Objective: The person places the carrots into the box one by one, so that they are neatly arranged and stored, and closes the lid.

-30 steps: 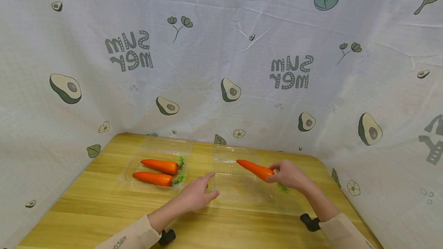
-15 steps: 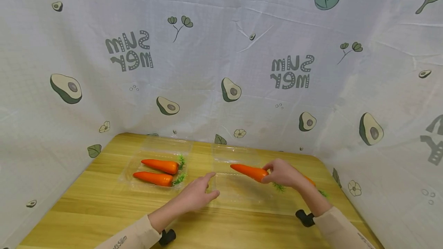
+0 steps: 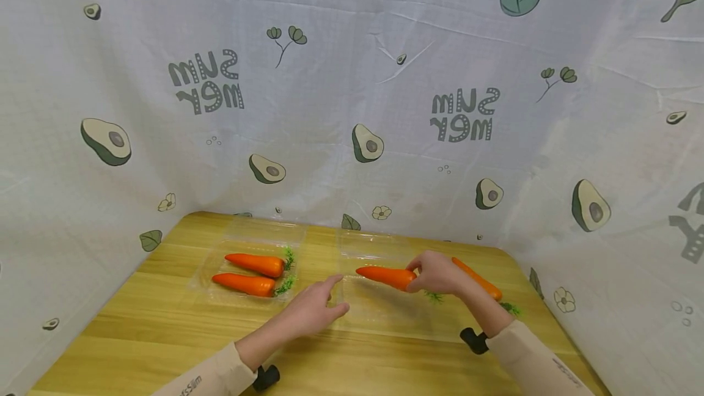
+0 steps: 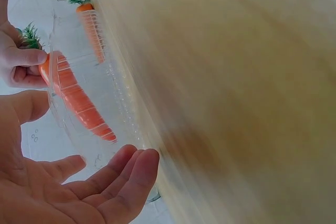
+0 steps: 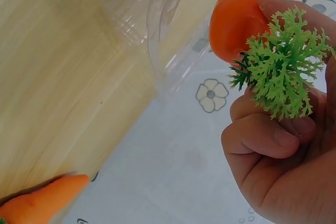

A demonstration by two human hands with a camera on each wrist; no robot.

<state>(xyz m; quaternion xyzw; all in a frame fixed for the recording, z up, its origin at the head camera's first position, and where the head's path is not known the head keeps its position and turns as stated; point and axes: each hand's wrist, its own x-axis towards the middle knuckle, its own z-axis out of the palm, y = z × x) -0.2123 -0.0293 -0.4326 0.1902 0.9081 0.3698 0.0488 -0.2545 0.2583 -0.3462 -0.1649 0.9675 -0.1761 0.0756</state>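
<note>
My right hand (image 3: 437, 274) pinches an orange carrot (image 3: 385, 276) by its thick end. Green leaves (image 5: 289, 61) hang beside the curled fingers in the right wrist view. The carrot's tip points left, over an opened clear plastic box (image 3: 374, 307); whether it touches the box is unclear. At that box's left side, my left hand (image 3: 310, 311) is spread with fingers extended, holding nothing. In the left wrist view its fingertips (image 4: 144, 163) lie close to the clear wall, and contact cannot be made out.
A second clear box (image 3: 206, 289) on the left holds two carrots, an upper one (image 3: 255, 263) and a lower one (image 3: 244, 284). Another carrot (image 3: 478, 278) lies right of the right hand on the wooden table (image 3: 137, 329). A printed curtain (image 3: 330, 96) stands behind.
My right hand has moved left and slightly lower with the carrot, over the middle box. The carrot on the right has come into view behind the forearm. The left hand stays put.
</note>
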